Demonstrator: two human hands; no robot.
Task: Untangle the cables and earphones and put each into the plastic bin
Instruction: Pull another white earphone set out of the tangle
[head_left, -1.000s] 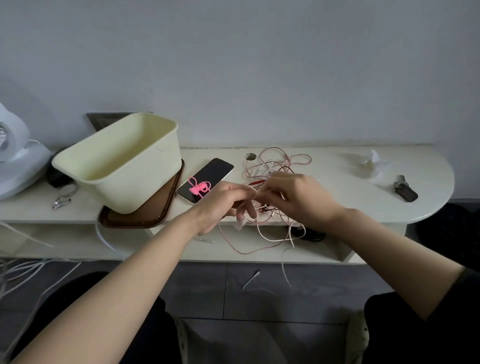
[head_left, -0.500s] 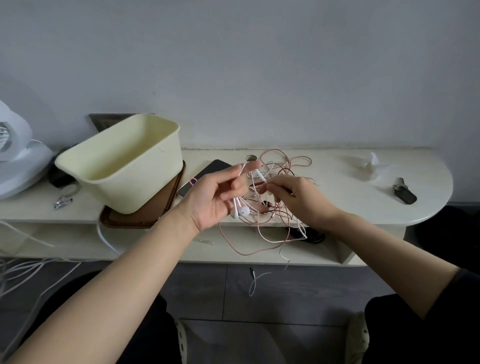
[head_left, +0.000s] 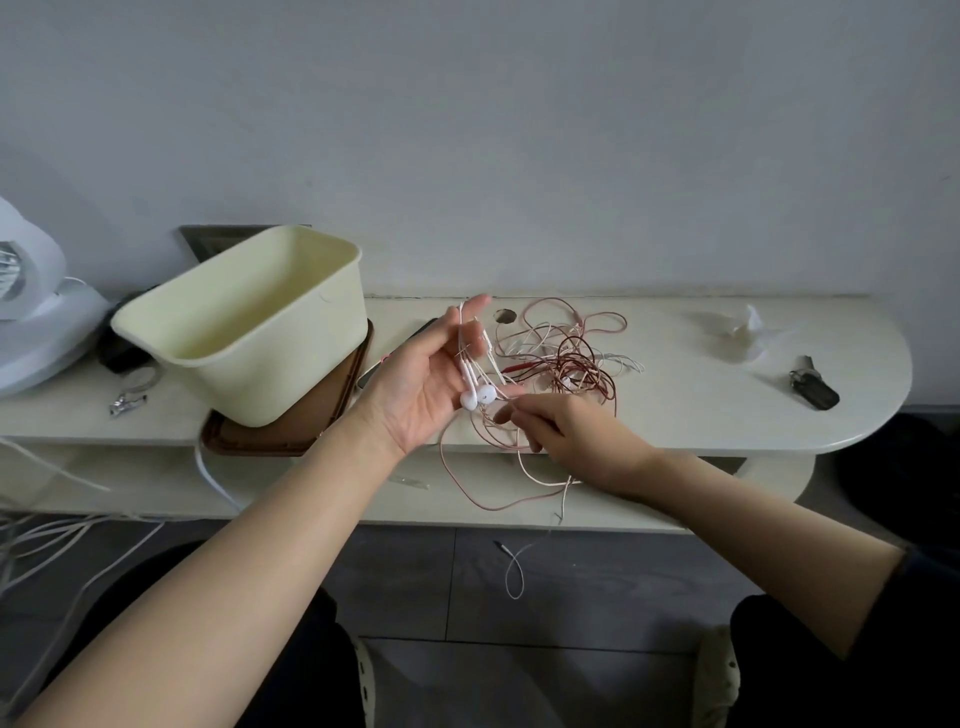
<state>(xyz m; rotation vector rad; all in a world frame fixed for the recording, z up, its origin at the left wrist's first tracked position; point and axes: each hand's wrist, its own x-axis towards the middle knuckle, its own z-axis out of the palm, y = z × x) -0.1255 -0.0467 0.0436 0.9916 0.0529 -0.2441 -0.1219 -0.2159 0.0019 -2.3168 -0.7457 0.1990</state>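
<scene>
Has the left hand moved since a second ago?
Yes: the left hand has lifted from the table's front edge toward the wall and turned palm-up, earbuds dangling from its fingers.

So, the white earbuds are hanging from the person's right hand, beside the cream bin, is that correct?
Not quite: the head view shows the white earbuds hanging from the left hand, beside the cream bin; the right hand pinches a cable.
</scene>
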